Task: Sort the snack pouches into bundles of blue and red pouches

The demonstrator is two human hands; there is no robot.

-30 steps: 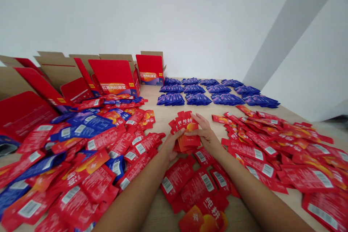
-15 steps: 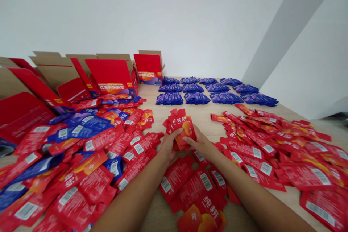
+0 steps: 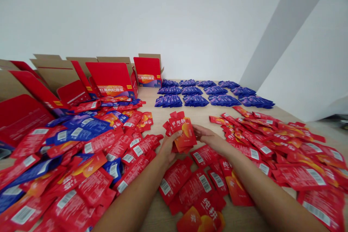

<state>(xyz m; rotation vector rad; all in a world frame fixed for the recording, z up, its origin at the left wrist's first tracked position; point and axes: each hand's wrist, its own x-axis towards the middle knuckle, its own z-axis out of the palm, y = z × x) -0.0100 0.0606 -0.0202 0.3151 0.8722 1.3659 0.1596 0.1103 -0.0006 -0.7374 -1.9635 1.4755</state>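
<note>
A small fanned stack of red spouted pouches (image 3: 188, 132) with orange fruit prints is upright in my left hand (image 3: 169, 145), thumb across its front. Just off the stack's right edge, my right hand (image 3: 211, 140) has its fingers stretched towards the pouches and holds nothing; whether a fingertip touches the edge I cannot tell. Below both hands, several loose red pouches (image 3: 195, 187) lie on the table, some with barcodes up. The left hand's lower fingers are hidden behind the stack.
Red and blue pouches (image 3: 89, 139) heap up on the left, red pouches (image 3: 274, 141) on the right. Blue pouches (image 3: 195, 100) lie in rows of small piles at the back. Open red cartons (image 3: 108, 76) stand at the back left, near the white wall (image 3: 190, 25).
My right hand has let go of the stack's front and drawn back to the right. The left hand keeps the pouches in nearly the same place.
</note>
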